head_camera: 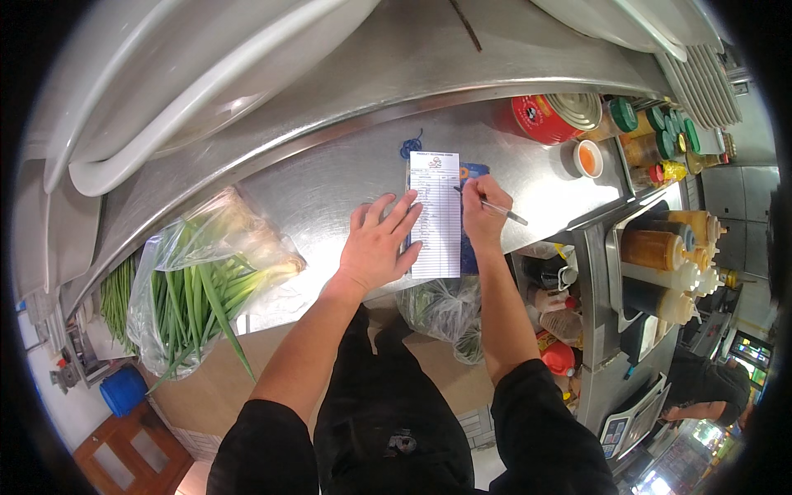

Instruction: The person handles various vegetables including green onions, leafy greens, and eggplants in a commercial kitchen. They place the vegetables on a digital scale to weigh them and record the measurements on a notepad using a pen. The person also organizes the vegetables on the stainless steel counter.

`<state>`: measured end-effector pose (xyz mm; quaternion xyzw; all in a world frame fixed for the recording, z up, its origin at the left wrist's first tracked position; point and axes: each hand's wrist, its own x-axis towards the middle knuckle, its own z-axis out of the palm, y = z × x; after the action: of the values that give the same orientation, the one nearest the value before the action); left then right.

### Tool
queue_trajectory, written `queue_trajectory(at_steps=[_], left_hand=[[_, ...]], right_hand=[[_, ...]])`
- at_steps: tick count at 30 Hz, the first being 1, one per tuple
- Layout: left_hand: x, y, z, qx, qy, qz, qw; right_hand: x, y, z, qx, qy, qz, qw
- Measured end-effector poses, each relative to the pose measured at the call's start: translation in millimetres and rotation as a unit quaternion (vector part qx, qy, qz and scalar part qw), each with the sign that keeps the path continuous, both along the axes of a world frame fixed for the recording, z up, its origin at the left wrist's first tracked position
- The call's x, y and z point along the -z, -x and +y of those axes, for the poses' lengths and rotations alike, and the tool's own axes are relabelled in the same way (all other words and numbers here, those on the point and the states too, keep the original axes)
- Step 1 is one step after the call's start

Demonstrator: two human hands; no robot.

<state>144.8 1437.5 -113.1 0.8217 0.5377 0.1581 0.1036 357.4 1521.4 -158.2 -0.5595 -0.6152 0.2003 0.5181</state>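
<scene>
A long printed paper form [435,247] with ruled lines and handwriting lies on a dark blue pad or book [469,260] on the steel counter. My right hand [487,207] grips a clear-barrelled ballpoint pen [510,215], its tip at the form's right columns. Spread flat, my left hand [387,238] has its fingertips at the form's left edge and holds nothing. Above the form sits a small tangle of blue string [411,146]. Left of my left hand, spring onions [192,297] poke out of a clear plastic bag [176,247].
A steel shelf [396,111] with white plates [204,93] overhangs the counter. At right stand a large red can [537,117], a small bowl of orange sauce [588,159], spice jars [643,145] and squeeze bottles [656,250]. A digital scale [634,421] and another person [705,387] are lower right.
</scene>
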Motion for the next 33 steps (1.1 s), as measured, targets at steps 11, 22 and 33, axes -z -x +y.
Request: queue_trajectory(at_steps=[11, 22, 33], left_hand=[[2.6, 0.7, 0.2, 0.002, 0.001, -0.003, 1.0], [-0.6, 0.5, 0.2, 0.001, 0.002, 0.006, 1.0], [-1.1, 0.5, 0.1, -0.001, 0.006, -0.004, 1.0]], right_hand=[[-3.3, 3.1, 1.3, -0.008, -0.016, -0.009, 1.0], [-5.2, 2.8, 2.1, -0.015, -0.027, -0.016, 0.999], [1.6, -0.9, -0.3, 0.016, -0.032, -0.034, 0.999]])
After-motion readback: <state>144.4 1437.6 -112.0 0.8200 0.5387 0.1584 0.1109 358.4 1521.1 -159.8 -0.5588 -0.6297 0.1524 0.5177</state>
